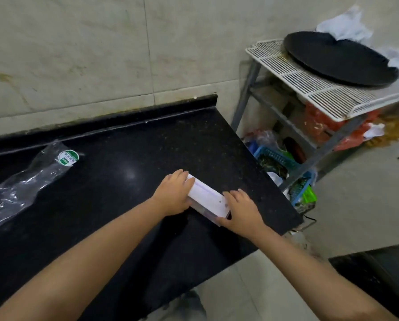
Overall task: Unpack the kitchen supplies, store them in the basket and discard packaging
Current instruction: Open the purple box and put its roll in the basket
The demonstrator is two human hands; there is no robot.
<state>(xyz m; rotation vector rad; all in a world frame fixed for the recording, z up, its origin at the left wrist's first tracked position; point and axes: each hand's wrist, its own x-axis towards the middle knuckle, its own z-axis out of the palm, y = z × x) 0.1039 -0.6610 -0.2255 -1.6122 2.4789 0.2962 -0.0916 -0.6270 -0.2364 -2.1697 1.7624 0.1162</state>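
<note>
A flat white box (209, 198) lies on the black stone counter (129, 158) near its right end. My left hand (174, 194) grips the box's far left end, fingers curled over the top edge. My right hand (241, 210) holds the near right end, thumb at the lower corner. An empty clear plastic wrapper (29, 179) with a green-and-white round label lies on the counter at the far left. A blue plastic basket (275, 158) sits low on the floor beyond the counter's right edge, with green and dark items in it.
A metal rack (309, 89) with a white wire shelf stands at the right and carries a large black round pan (340, 59). Red bags and white crumpled plastic sit around the rack. The tiled wall runs behind the counter. A dark surface (379, 274) fills the lower right corner.
</note>
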